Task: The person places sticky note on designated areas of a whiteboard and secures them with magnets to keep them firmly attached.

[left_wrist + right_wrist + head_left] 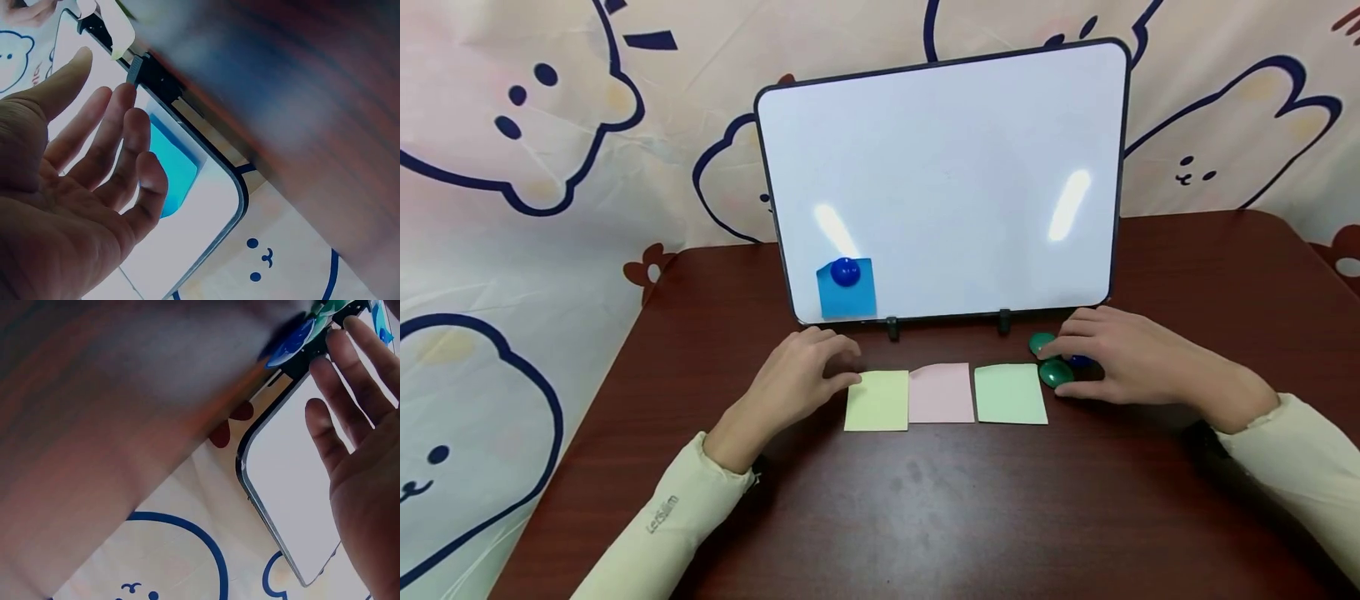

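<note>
My left hand [793, 375] is beside the yellow sticky note [877, 404], its thumb tip right at the note's upper left corner. In the left wrist view its fingers [134, 134] are relaxed and loosely bent, with nothing between them. A pink note [942, 396] and a pale green note [1011, 396] lie in a row to the right of the yellow one. Over at the right, my right hand [1123, 358] has its fingers spread around two green round magnets [1057, 372] and a blue magnet [1081, 361] that is partly hidden beneath it.
A whiteboard [955, 183] stands on black feet [892, 328] behind the notes. On its lower left, a blue round magnet [846, 272] sits on a blue sticky note [850, 302]. The brown table [925, 517] meets a cartoon-printed cloth [490, 250] at the back and left.
</note>
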Action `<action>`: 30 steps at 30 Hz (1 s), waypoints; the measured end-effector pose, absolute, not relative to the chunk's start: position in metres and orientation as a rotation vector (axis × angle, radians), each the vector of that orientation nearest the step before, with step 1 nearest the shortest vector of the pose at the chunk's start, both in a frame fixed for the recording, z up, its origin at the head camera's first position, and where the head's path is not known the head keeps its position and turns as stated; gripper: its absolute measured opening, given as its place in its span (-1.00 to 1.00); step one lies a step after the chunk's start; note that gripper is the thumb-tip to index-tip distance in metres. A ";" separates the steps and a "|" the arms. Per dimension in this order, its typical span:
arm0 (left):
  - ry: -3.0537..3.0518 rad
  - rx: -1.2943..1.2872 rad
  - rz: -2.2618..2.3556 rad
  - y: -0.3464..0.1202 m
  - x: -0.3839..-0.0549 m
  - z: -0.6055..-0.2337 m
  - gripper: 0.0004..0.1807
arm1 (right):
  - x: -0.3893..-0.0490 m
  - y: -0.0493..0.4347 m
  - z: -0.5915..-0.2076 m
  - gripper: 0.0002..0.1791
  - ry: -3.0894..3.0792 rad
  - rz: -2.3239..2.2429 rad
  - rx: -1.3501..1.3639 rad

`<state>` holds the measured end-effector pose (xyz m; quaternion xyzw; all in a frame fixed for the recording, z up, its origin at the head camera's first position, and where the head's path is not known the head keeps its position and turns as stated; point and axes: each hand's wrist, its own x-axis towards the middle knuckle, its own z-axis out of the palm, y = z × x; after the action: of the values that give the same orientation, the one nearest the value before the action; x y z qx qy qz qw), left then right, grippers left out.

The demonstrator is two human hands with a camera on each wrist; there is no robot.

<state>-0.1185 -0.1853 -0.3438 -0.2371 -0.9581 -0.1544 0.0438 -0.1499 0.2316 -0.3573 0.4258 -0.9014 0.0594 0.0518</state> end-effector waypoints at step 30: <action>-3.103 -0.838 -0.421 -0.186 -0.122 -0.348 -0.87 | -0.141 0.234 -0.355 -0.60 -2.941 0.261 1.262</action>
<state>-0.1219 -0.1858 -0.3484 -0.2583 -0.9560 -0.1297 -0.0500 -0.1407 0.2342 -0.3552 0.3928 -0.9154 0.0811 -0.0347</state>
